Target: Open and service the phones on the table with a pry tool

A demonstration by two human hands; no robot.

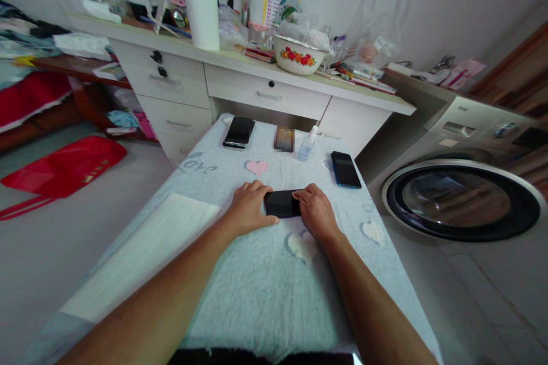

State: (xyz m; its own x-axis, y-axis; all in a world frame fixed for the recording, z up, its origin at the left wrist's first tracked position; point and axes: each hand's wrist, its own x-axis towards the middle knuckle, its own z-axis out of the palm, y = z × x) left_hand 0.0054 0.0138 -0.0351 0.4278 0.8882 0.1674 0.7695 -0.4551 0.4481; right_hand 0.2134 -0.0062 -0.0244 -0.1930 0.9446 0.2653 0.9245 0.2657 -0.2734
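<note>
Crosswise, the black phone point(281, 204) points its ends toward the left and right edges of the table point(257, 296), around mid-table; its glossy face looks dark, perhaps blank. The left hand point(249, 209) spans one end, thumb and forefinger part-open; the right hand point(319, 214) clasps the other, fingers curled.

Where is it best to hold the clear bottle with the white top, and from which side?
I would grip the clear bottle around its body, below the white top, coming from the right. The body is the wider part and the top narrows. The blurred square item is close on its left; the phone on the right leaves more room.
</note>
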